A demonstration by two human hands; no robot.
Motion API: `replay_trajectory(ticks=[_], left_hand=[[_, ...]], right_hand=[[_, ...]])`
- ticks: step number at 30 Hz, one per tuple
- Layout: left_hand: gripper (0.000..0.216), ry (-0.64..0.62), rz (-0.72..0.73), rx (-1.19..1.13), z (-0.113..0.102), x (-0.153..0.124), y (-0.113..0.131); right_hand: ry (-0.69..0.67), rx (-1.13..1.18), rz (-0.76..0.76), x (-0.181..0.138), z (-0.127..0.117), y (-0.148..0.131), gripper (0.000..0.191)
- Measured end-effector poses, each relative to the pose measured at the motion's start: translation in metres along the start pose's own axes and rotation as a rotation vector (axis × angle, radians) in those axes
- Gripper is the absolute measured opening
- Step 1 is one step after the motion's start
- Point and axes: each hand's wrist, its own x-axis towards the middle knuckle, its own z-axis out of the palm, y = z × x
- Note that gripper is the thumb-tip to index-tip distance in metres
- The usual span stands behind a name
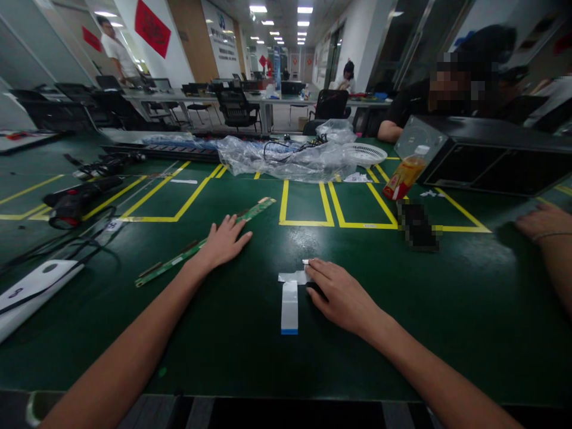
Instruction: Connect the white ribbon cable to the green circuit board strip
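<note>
My left hand (pixel 223 241) lies flat and open on a long narrow green circuit board strip (pixel 257 209) that runs diagonally across the dark green table (pixel 250 351). My right hand (pixel 342 295) rests palm down at the middle of the table, fingers spread, its fingertips touching the top end of a white flat ribbon cable (pixel 289 305) with a blue tip. A small dark object sits partly hidden under the right palm.
Yellow tape boxes mark the table (pixel 308 223). Crumpled clear plastic (pixel 290 158) and a white fan grille (pixel 364 154) lie at the back. A black case (pixel 491 158) and an orange bottle (pixel 404 176) stand right. Another person's hand (pixel 543 223) rests far right. Cables and tools lie left (pixel 75 202).
</note>
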Motion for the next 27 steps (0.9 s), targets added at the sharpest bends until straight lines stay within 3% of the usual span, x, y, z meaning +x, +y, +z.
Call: replay_trajectory(ticks=[5, 8, 18, 27], left_hand=[[0.064, -0.137, 0.529, -0.106, -0.002, -0.028, 0.078], [0.068, -0.19, 0.705, -0.161, -0.002, -0.042, 0.101], [0.065, -0.219, 0.736, -0.212, -0.006, -0.043, 0.097], [0.064, -0.231, 0.799, -0.275, -0.011, -0.035, 0.093]], right_hand=[[-0.013, -0.019, -0.027, -0.001, 0.005, -0.007, 0.05], [-0.007, -0.023, -0.015, -0.002, 0.009, -0.012, 0.053], [-0.007, -0.108, 0.09, -0.004, 0.016, -0.02, 0.054], [-0.015, -0.108, 0.07, -0.003, 0.014, -0.02, 0.054]])
